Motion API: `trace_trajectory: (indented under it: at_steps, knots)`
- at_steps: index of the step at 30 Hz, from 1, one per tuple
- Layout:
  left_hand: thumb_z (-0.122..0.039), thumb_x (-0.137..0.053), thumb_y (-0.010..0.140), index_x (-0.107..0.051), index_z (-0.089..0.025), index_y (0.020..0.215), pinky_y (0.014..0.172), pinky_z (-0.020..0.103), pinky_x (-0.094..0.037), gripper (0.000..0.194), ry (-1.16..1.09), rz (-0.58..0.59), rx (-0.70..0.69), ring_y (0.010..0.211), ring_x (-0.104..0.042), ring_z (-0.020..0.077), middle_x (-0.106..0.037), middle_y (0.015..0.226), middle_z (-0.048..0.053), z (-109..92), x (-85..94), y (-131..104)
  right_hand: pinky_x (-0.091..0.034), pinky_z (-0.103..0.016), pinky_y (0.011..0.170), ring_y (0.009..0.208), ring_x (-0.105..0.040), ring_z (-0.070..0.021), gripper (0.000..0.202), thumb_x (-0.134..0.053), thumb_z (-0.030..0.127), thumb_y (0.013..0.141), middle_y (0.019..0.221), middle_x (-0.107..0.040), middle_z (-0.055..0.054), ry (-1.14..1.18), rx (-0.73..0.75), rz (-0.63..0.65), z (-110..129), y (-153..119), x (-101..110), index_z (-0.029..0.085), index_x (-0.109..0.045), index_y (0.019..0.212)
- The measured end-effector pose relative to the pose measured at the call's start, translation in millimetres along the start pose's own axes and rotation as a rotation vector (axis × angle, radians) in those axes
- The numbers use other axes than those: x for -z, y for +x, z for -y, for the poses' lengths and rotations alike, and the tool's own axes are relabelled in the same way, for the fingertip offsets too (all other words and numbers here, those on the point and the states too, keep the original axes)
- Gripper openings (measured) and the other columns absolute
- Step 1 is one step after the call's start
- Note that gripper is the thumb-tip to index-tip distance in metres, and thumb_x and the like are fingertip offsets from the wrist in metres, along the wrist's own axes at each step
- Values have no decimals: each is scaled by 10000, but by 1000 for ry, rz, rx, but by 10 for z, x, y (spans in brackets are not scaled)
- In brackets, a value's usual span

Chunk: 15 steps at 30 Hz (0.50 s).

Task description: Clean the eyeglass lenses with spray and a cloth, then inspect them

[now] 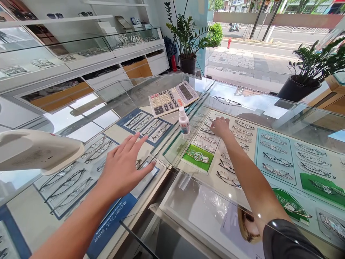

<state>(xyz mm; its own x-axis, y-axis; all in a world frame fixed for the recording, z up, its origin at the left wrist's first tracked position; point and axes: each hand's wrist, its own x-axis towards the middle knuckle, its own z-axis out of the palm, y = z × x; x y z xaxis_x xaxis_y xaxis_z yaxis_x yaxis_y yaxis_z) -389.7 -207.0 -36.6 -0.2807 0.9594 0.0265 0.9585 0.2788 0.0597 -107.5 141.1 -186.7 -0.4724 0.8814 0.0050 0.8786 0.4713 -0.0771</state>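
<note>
Fingers spread wide, my left hand (126, 162) hovers over the left glass counter and holds nothing. Beneath it lie rows of eyeglasses on blue-bordered display cards. My right arm stretches forward and appears to be under the glass top of the right display case. My right hand (221, 126) is bent down at the far end of a column of eyeglasses (206, 137), beside the topmost pairs. Its fingers are curled in and their tips are hidden, so whatever they grip cannot be made out. A small white bottle (184, 122) stands upright on the glass left of it.
A calculator (174, 99) lies on the glass behind the bottle. A white device (37, 151) juts in from the left. One eyeglass frame (228, 101) sits at the case's far end. More eyeglasses rest on a light-blue board (275, 183). Potted plants (188, 64) stand beyond.
</note>
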Motion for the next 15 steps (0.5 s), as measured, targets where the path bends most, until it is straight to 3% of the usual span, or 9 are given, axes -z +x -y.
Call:
trace_trajectory:
  at_steps: [3, 9, 15]
  knots:
    - [-655, -470, 1003, -365, -319, 1734, 1317, 652, -331, 811, 0, -2, 7, 1686, -300, 407, -295, 1834, 68, -6, 0, 5, -321, -551, 1091, 1212, -530, -371, 310, -571, 340, 1036, 1269, -700, -200, -22, 17, 28, 39, -56, -15, 203, -842, 980]
    - [-655, -482, 992, -361, -310, 1740, 1333, 640, -309, 833, 5, 2, 14, 1692, -286, 398, -298, 1833, 67, -19, -5, 15, -312, -542, 1055, 1202, -534, -360, 386, -464, 250, 1060, 1267, -703, -209, -34, 20, 13, 88, -133, -71, 197, -845, 1040]
    - [-622, -523, 976, -356, -328, 1744, 1326, 617, -318, 840, -6, -19, 12, 1684, -305, 392, -346, 1817, 61, -27, -21, 21, -317, -534, 1043, 1202, -545, -360, 362, -477, 194, 1029, 1256, -712, -210, -44, 35, 10, 137, -171, -65, 193, -838, 995]
